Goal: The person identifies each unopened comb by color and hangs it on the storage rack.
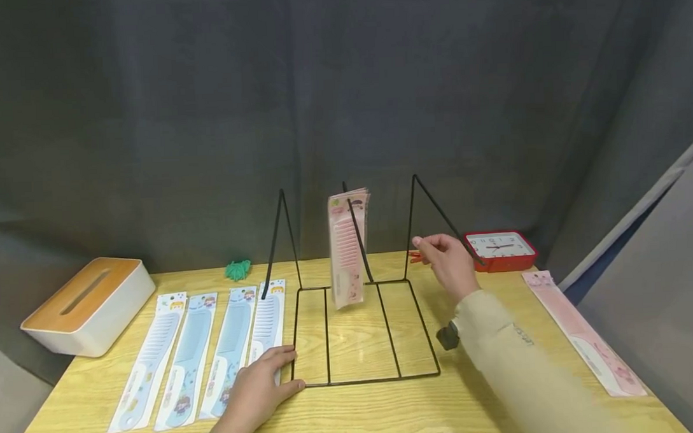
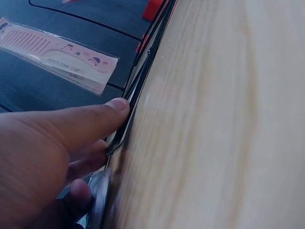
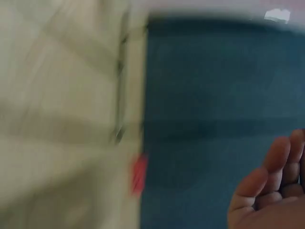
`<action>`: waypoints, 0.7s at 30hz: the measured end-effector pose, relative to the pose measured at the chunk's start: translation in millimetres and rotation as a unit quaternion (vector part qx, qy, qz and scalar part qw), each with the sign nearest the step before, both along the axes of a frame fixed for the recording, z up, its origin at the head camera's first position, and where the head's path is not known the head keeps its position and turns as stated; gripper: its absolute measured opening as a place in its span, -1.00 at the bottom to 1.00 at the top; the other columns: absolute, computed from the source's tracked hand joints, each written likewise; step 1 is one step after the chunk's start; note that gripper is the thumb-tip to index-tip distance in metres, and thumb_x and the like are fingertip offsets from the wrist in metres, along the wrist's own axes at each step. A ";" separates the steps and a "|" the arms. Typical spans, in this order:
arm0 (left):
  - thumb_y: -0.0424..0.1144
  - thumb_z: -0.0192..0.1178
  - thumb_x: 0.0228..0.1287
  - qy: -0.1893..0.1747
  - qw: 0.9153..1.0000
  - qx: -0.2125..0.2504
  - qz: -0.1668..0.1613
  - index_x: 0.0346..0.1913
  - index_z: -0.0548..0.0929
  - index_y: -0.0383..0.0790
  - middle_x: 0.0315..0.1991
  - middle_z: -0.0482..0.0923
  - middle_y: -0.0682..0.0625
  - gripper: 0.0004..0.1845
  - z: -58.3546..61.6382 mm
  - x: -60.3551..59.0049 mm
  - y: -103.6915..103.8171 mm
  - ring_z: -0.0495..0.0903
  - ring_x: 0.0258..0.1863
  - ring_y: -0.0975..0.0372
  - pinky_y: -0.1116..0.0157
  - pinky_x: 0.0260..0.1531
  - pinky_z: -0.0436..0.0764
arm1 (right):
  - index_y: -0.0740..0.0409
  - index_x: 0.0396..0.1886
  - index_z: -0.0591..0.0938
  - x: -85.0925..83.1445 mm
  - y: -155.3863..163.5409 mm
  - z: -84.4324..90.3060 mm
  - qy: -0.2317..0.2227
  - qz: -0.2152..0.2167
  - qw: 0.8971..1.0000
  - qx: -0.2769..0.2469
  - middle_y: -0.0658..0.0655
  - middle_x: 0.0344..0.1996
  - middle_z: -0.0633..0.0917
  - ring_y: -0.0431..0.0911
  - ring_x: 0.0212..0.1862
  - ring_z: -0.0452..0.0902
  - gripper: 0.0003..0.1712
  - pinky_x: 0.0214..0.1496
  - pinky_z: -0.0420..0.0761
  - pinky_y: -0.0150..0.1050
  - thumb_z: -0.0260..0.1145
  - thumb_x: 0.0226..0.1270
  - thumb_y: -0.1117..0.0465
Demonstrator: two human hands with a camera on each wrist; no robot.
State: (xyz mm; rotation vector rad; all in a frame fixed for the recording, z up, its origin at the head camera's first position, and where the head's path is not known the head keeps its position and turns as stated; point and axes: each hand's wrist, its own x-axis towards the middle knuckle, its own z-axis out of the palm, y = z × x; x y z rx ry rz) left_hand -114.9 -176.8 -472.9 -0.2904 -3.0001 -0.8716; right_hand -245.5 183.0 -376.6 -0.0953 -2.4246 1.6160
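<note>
A black wire rack [image 1: 364, 382] with three slanted prongs stands on the table. My left hand [image 1: 257, 388] grips its front left corner; the left wrist view shows the thumb on the wire and fingers behind it. Pink packaged combs [image 1: 343, 261] hang on the middle prong, one in front of another. Beside the right prong is my right hand [image 1: 448, 264], fingers loosely curled. Nothing shows in that hand [image 3: 271, 200] in the right wrist view, which is blurred.
Several blue packaged combs [image 1: 191, 349] lie left of the rack; one pink packaged comb [image 1: 582, 329] lies far right. A tissue box [image 1: 98, 314], green string bundle [image 1: 237, 270], red clock [image 1: 503, 262] and small red object [image 1: 416, 257] line the back. A dark curtain hangs behind.
</note>
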 end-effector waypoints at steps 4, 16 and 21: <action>0.06 0.48 0.10 -0.006 1.000 0.001 0.003 0.19 0.67 -0.16 0.30 0.53 0.03 -0.38 0.4 0.1 1.9 0.53 0.24 -0.05 -0.27 0.13 0.44 | 0.20 -0.09 0.67 -4.5 66.9 -26.3 0.003 -0.023 0.995 0.094 0.14 -0.23 0.69 -0.02 -0.24 0.51 -0.40 -0.24 0.47 -0.24 0.28 0.38 -0.28; 0.06 0.48 0.11 -0.010 1.000 0.011 0.006 0.20 0.67 -0.15 0.31 0.52 0.07 -0.39 -1.9 -0.3 0.8 0.51 0.27 -0.03 -0.22 0.19 0.43 | 0.31 0.12 0.59 1.5 202.7 -74.2 -0.093 -0.169 0.965 0.177 0.39 0.05 0.63 0.20 -0.04 0.50 -0.38 -0.17 0.49 -0.01 0.20 0.46 -0.17; 0.05 0.47 0.12 0.000 1.000 0.012 0.003 0.20 0.67 -0.16 0.31 0.52 0.06 -0.39 -1.6 -0.3 -0.4 0.52 0.27 -0.04 -0.24 0.18 0.42 | 0.40 0.31 0.43 13.1 211.4 -75.9 -0.151 -0.202 0.951 0.177 0.50 0.25 0.45 0.38 0.21 0.36 -0.31 0.19 0.40 0.28 0.18 0.47 -0.08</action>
